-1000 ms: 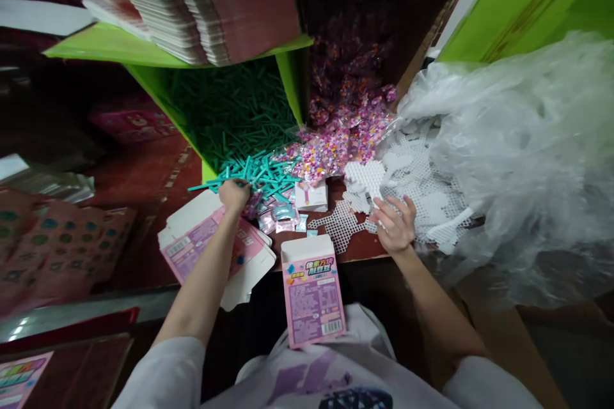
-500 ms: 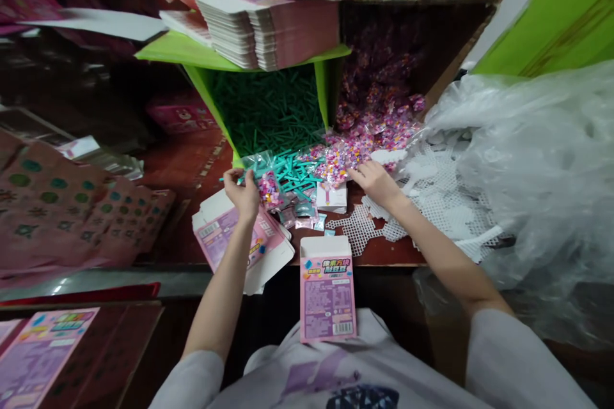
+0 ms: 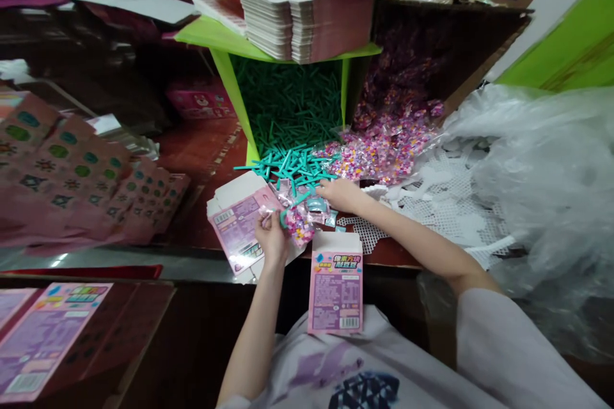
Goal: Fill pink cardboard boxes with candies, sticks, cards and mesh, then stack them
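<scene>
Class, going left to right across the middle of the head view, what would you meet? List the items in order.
Patterned pink items → left hand → bead bag → right hand → clear plastic.

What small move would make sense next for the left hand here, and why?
Probably to bring the bag of colored beads over to the upper end of the pink box. The left hand holds the bag close to that end, where a white flap stands raised. The right hand is by the small packets; whether it grips anything cannot be made out.
</scene>
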A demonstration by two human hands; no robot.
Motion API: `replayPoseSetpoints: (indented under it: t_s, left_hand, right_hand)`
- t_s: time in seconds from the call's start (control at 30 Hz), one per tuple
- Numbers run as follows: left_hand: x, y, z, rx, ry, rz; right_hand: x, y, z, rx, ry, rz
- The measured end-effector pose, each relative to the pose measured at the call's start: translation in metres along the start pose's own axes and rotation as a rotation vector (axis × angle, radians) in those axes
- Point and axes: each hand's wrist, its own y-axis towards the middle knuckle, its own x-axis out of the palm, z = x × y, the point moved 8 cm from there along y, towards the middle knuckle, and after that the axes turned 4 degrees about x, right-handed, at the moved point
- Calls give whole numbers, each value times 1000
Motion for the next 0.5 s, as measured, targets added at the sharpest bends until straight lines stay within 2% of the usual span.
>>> replayPoseSetpoints:
  t_s: [0.07, 0.13, 0.2, 0.27, 0.4, 0.5]
  left_hand:
    - [-11, -6, 7, 68, 12, 53]
    - [-22, -9, 14, 128, 3, 104]
    - [-30, -11, 16, 144, -12, 128]
    - [-32, -13, 17, 145, 2, 118]
    - [-27, -20, 18, 154, 60, 65]
    - [-26, -29, 18, 128, 46, 63]
  right_hand:
    - [18, 1, -13, -19, 62, -91]
    - [40, -1, -21, 22, 107, -201]
    - [60, -3, -24, 82, 139, -300]
    - [73, -2, -25, 123, 166, -340]
    - [78, 5, -25, 160, 182, -319]
    - [67, 5, -19, 202, 175, -293]
